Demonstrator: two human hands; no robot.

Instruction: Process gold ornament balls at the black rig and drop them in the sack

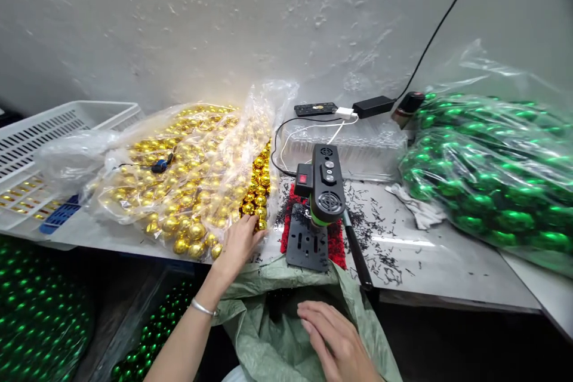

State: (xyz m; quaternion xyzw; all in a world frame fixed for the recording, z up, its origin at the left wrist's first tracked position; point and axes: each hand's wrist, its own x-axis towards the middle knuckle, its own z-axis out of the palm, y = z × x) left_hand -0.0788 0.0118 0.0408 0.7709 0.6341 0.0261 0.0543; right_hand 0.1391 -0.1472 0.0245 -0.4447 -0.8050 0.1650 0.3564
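Note:
My left hand [240, 240] reaches into the mouth of a clear plastic bag [224, 173] of shiny gold balls [196, 231]. Its fingertips touch the balls at the bag's right side, thumb apart from the fingers; I see no ball firmly held. Over a pale green woven sack [268, 343] at the table's front edge, my right hand [333, 337] hovers with fingers stretched and nothing in them. Just beyond stands a black machine [328, 182] with round vents and a red switch, above a slotted black plate [307, 245] on a red mat [336, 250].
Black scraps [380, 250] litter the tabletop around a black-handled tool [358, 256]. A bag of green balls [496, 185] lies right, beside a white cloth [418, 206]. Behind are clear plastic boxes [371, 149] with cables. A white basket [71, 113] stands left; green balls [40, 310] lie below.

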